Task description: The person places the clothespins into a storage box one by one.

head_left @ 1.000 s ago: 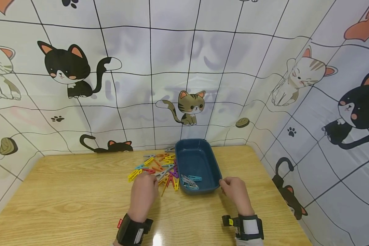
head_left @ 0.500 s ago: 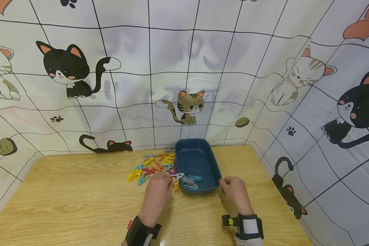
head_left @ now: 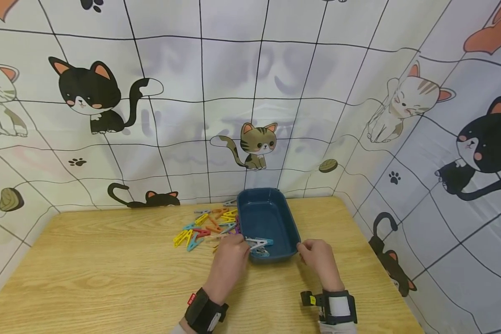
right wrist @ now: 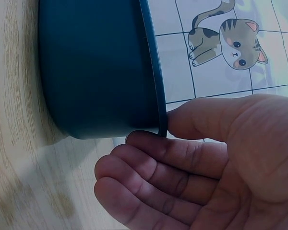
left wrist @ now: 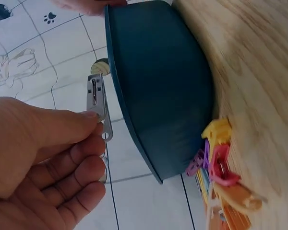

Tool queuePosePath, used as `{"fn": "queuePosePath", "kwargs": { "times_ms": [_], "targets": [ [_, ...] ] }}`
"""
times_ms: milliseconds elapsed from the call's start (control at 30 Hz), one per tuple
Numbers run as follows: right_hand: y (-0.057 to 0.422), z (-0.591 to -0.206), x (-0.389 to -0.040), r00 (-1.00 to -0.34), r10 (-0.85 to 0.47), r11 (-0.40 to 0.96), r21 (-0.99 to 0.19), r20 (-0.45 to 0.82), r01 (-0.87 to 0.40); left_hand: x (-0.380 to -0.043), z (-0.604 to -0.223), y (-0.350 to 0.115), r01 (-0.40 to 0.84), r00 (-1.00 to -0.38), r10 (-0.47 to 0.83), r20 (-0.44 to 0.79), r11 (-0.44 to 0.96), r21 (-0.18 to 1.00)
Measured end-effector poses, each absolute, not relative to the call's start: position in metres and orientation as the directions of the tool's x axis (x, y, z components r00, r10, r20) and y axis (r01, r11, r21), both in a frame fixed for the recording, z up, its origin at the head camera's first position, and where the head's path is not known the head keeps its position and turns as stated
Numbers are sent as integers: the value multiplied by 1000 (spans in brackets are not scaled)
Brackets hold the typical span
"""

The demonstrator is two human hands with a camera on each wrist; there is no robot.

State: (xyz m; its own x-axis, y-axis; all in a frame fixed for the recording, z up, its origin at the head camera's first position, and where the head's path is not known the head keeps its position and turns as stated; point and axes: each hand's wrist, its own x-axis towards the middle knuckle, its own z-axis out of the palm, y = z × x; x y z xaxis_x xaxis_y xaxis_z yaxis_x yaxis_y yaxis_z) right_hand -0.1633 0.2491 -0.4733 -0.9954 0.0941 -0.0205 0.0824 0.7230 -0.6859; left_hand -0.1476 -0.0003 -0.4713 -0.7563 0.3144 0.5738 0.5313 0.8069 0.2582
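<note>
My left hand (head_left: 230, 260) pinches a grey clothespin (left wrist: 97, 98) between thumb and forefinger, at the near left corner of a dark blue plastic bin (head_left: 290, 222). In the head view the clothespin overlaps the inside of the bin. A few light blue and grey clothespins (head_left: 260, 252) lie at the bin's near end. At the near right corner my right hand (head_left: 319, 260) grips the bin's rim between thumb and forefinger, its other fingers loosely curled below.
Left of the bin lies a loose pile of clothespins (head_left: 208, 228) in yellow, orange, red, blue and purple. The bin stands near the back of the wooden table (head_left: 108, 269), before a wall covering (head_left: 171, 116) printed with cats.
My left hand has moved right from the pile to the bin, bringing the grey clothespin over its rim. The right hand stays on the bin's corner.
</note>
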Motion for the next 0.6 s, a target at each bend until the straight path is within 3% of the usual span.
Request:
{"fn": "queuePosePath", "kwargs": {
  "times_ms": [333,600],
  "targets": [
    [248,-473,-164,-995,97,727,-681,-26,89,-163,-470,21,572,-713,452,536,817,72],
    [248,-472,-163,-994,104,720,-686,-39,103,-168,-470,31,566,-749,474,463,821,73]
  ]
}}
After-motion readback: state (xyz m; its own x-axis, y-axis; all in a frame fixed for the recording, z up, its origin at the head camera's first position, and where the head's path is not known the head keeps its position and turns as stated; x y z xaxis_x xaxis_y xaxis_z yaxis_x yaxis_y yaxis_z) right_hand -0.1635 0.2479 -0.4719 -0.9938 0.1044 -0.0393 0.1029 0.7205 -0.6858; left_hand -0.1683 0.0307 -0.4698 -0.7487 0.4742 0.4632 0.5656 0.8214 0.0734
